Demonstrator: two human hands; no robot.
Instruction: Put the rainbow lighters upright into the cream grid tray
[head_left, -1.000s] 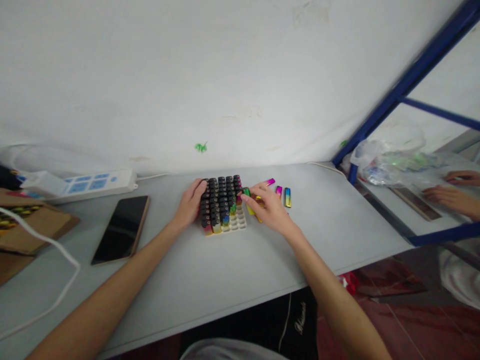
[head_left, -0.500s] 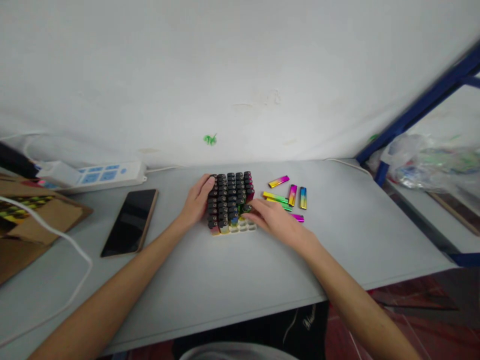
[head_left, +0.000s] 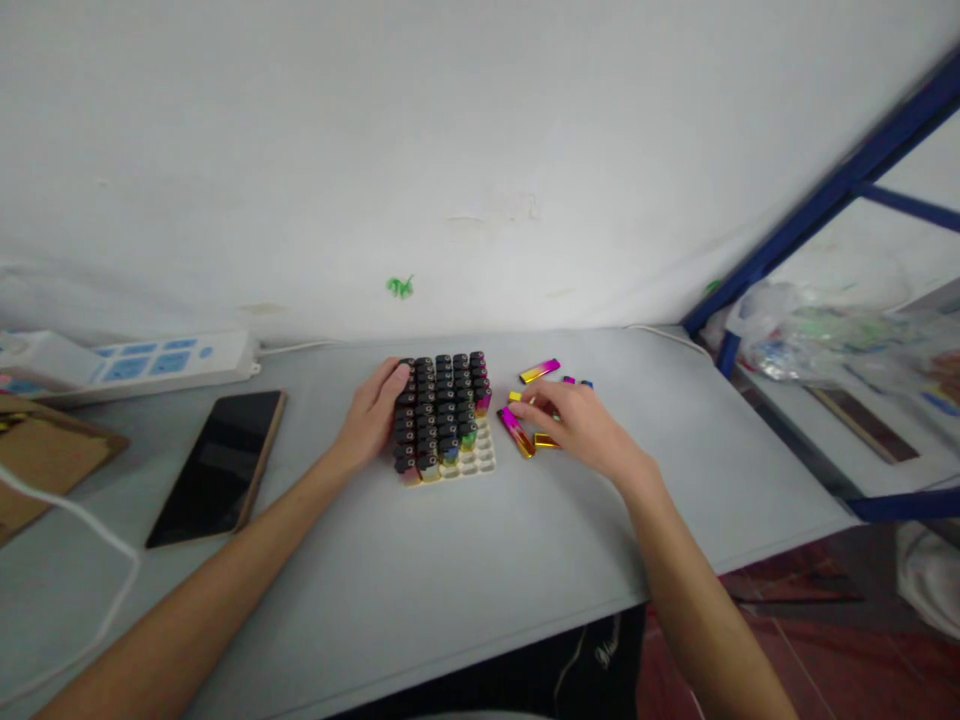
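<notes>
A white tray (head_left: 480,462) with rows of holes holds many upright, black-topped lighters (head_left: 442,405); bare holes show at its front right. My left hand (head_left: 371,410) grips the left side of this filled tray, thumb on top. To the right of the tray, my right hand (head_left: 574,420) is over several loose shiny lighters, thumb and fingers near a yellow one (head_left: 515,398). Whether it holds one is hidden. A pink and gold lighter (head_left: 516,434) lies between the tray and my right hand. Another (head_left: 540,371) lies farther back.
On the left are a black phone (head_left: 217,465), a white power strip (head_left: 172,362), a cardboard box (head_left: 52,455) and a white cable (head_left: 82,515). A blue metal frame (head_left: 795,200) and plastic bags (head_left: 795,330) stand at the right.
My right hand has left the tray and moved right over the loose lighters. A green-bodied lighter now stands in the tray where its fingers were. The view has shifted a little to the right.
</notes>
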